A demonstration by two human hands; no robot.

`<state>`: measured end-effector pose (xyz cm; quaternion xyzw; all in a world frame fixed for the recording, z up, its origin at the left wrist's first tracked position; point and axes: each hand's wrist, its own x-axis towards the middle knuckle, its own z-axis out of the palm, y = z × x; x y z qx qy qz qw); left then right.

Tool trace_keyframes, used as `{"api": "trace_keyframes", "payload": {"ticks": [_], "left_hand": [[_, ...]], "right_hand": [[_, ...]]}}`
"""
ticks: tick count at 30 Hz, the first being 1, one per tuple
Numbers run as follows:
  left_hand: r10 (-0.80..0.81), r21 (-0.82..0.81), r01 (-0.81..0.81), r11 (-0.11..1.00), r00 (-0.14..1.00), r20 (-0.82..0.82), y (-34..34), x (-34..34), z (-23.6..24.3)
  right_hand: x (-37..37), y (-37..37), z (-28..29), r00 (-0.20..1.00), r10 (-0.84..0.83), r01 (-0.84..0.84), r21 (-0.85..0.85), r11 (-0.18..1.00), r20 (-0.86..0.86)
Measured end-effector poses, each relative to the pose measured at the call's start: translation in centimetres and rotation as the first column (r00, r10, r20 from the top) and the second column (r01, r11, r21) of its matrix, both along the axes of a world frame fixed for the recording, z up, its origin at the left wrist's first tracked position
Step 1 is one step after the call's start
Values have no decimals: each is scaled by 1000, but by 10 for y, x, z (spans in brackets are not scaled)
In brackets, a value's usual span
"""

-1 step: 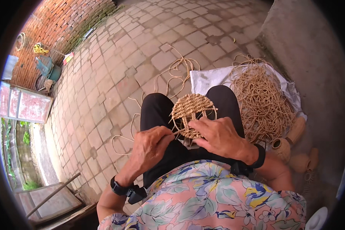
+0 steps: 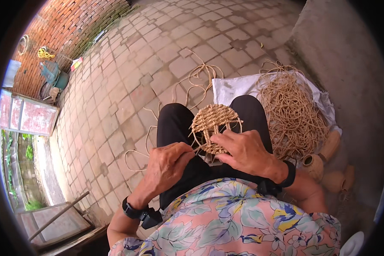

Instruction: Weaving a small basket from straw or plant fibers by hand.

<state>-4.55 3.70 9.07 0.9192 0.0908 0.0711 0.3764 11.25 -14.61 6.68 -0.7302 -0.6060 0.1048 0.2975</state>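
Note:
A round, partly woven straw-rope piece (image 2: pixel 215 116) sits between my knees. Its far part is tightly woven, and open gaps with a few bare cords cross its middle. My right hand (image 2: pixel 247 152) grips its near right edge, thumb below and fingers above. Close to the near left edge, my left hand (image 2: pixel 168 161) is closed in a pinch on a cord whose end is mostly hidden by the fingers. Thin straw rope (image 2: pixel 136 161) trails over the paving to the left of my knee.
A large heap of straw rope (image 2: pixel 290 111) lies on a white sack (image 2: pixel 232 88) to the right. Woven vessels (image 2: pixel 313 164) lie below it. More loose rope (image 2: pixel 198 77) curls on the paving ahead. At the lower left, a wooden pole (image 2: pixel 59 215) leans across a board.

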Motion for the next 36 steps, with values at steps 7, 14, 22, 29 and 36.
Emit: {"api": "trace_keyframes", "payload": {"ticks": [7, 14, 22, 29, 36], "left_hand": [[97, -169, -139, 976, 967, -237, 11, 0, -16], [260, -251, -276, 928, 961, -95, -8, 10, -49], [304, -269, -257, 928, 941, 149, -24, 5, -53], [38, -947, -314, -64, 948, -316, -23, -13, -43], [21, -895, -182, -408, 978, -208, -35, -13, -63]], "right_hand": [[0, -2, -10, 999, -10, 16, 117, 993, -50], [17, -14, -6, 916, -148, 245, 227, 943, -374], [25, -5, -5, 920, -172, 272, 257, 927, -353], [20, 28, -2, 947, 39, 74, 335, 939, -320], [14, 52, 3, 985, 157, -151, 80, 985, -77]]}}
